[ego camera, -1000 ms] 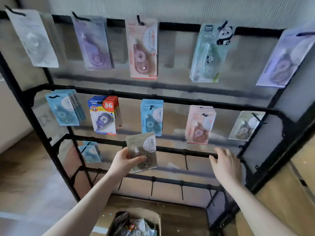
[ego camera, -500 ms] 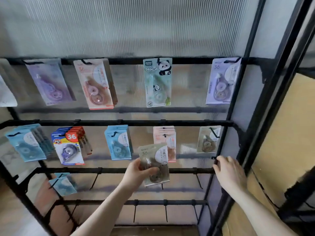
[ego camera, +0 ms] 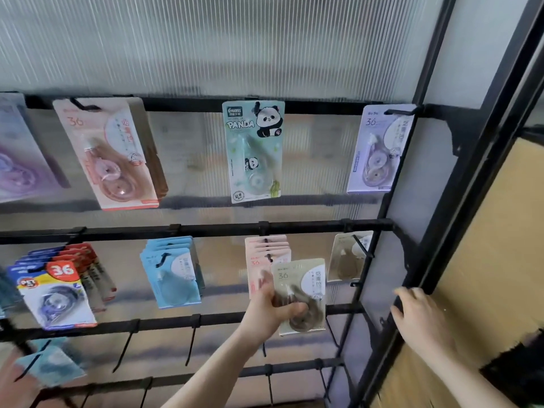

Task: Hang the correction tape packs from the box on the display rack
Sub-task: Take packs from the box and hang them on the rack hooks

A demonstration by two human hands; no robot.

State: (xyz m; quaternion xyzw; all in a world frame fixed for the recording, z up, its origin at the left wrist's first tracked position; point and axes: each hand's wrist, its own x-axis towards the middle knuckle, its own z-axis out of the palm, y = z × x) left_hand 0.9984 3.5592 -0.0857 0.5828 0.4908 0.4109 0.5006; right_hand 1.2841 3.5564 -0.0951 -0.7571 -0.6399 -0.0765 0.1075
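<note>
Correction tape pack [ego camera: 300, 295], beige, sits pinched in my left hand [ego camera: 272, 312], just left of the matching pack's hook [ego camera: 362, 245]. My right hand [ego camera: 419, 315] grips the rack's post [ego camera: 391, 325]. I fear its hole missing that hook, and it dropping.

Behind the bars, a ribbed translucent panel [ego camera: 223, 45], pale grey-green with fine vertical grooves, blurred and streaked lower down. To the right, a dark slanting frame post [ego camera: 497, 119], and beyond it a yellowish-tan board [ego camera: 500, 260] with a grainy face. At bottom left, a patch of brown wooden floor [ego camera: 17, 375], out of focus.
</note>
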